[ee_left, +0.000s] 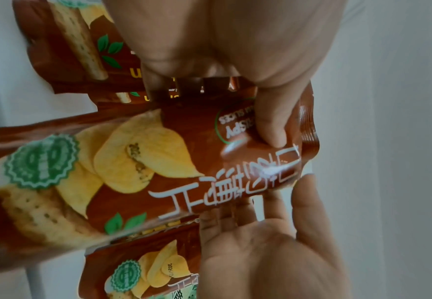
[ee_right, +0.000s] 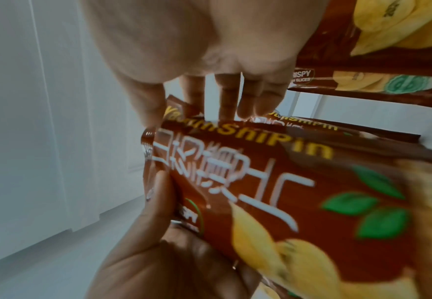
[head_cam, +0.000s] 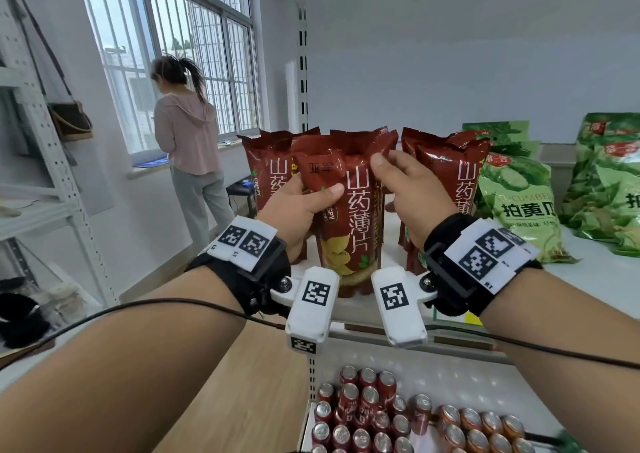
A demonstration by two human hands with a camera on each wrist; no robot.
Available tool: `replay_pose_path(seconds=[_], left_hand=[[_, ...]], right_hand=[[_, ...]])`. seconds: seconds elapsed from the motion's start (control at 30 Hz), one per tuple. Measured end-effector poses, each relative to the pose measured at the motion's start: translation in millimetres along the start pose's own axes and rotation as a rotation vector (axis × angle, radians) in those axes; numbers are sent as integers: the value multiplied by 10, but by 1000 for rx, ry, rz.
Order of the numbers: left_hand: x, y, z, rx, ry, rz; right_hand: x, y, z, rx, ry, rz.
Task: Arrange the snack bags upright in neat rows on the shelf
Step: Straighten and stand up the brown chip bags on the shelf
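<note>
A brown-red snack bag (head_cam: pixel 349 217) with white lettering stands upright at the front of the white shelf (head_cam: pixel 588 272), between both hands. My left hand (head_cam: pixel 304 199) grips its upper left side, thumb (ee_left: pixel 271 121) pressed across the front. My right hand (head_cam: pixel 401 182) holds the upper right edge, thumb on the front and fingers (ee_right: pixel 235 97) behind the bag. More of the same brown bags stand behind it on the left (head_cam: pixel 266 172) and on the right (head_cam: pixel 450 175). The held bag (ee_right: pixel 286 192) fills the right wrist view.
Green cucumber-flavour bags (head_cam: pixel 516 196) lean on the shelf to the right, with more (head_cam: pixel 609 182) at the far right. Several red drink cans (head_cam: pixel 363 414) fill the lower shelf. A person (head_cam: pixel 187 134) stands at the window on the left, beside a grey rack (head_cam: pixel 52 161).
</note>
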State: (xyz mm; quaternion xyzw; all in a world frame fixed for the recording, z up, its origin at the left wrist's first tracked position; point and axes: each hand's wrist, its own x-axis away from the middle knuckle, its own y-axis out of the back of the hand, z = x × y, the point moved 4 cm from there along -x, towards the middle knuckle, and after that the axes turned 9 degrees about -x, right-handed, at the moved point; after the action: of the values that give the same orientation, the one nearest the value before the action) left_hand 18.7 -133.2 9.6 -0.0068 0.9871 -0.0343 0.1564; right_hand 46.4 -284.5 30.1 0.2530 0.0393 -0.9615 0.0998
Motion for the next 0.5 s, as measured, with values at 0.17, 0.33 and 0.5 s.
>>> replay_pose_path(seconds=[0.17,0.33,0.5], left_hand=[[80,31,11,52,-18,13],[259,22,140,-58,-8,90],[356,21,139,-83,6,36]], right_hand=[[208,-96,-215,-67,-210,166],[279,-105,-219,-161,-125,95],[269,-149,-210,-248,-131,79]])
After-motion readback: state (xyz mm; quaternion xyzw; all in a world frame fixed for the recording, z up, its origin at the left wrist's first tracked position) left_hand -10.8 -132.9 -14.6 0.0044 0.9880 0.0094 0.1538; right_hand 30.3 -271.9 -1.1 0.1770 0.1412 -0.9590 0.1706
